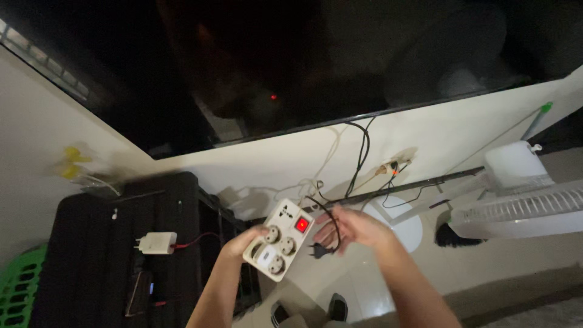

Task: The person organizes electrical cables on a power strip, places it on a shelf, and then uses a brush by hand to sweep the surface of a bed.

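- A large dark television screen [291, 61] hangs on the pale wall [461, 121] and fills the top of the view; a small red light glows near its lower middle.
- A black shelf unit [97, 255] stands at the lower left, with a white charger [156, 243] and its red cable lying on top; a green slatted basket [21, 288] sits at the far left edge, and what it contains cannot be made out.
- A white fan [516, 206] lies to the right on the pale floor [486, 267], with a round white base beside it.
- Black and white cables [363, 152] drop from under the screen to a wall socket [392, 165].
- The left hand [243, 242] reaches forward from the lower middle, its grip clamped on the left edge of a white power strip [279, 239], held tilted in the air above the floor. The strip has round outlets and a red lit switch [302, 225].
- The right hand [355, 229] is level with it, just right of the strip, fingers curled loosely round a thin black cord [331, 212] that loops above the hand.
- The cord's black plug [317, 249] hangs just beside the strip's lower right edge, not inserted.
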